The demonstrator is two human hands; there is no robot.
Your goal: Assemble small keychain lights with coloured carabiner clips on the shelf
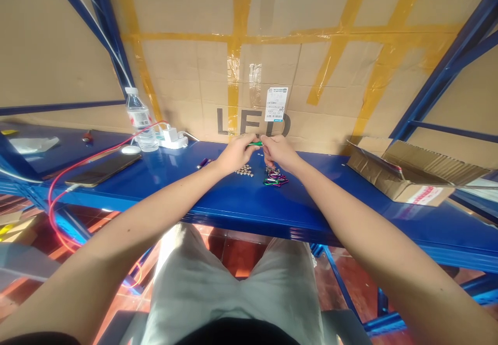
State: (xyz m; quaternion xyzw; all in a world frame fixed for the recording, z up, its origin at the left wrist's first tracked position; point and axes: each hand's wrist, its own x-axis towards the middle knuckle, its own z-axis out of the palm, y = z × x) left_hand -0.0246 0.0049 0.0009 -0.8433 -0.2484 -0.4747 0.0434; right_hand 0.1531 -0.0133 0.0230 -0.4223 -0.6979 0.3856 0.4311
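My left hand (241,153) is closed around a small shiny green tube (255,143), held just above the blue shelf top. At the tube's right end my right hand (277,150) is closed in a pinch, and its fingertips hide what lies between them. Below the left hand lies a group of small silver-gold metal pieces (244,170). A pile of shiny green, purple and pink metallic pieces (276,178) rests under the right hand. Left of my left hand, a few dark purple pieces (204,163) lie partly behind the forearm.
A water bottle (142,119) stands at the left near a white power strip (173,139). A phone (104,169) with a red cable (64,171) lies nearer. An open cardboard box (404,174) sits at right. A large taped carton (202,75) forms the back.
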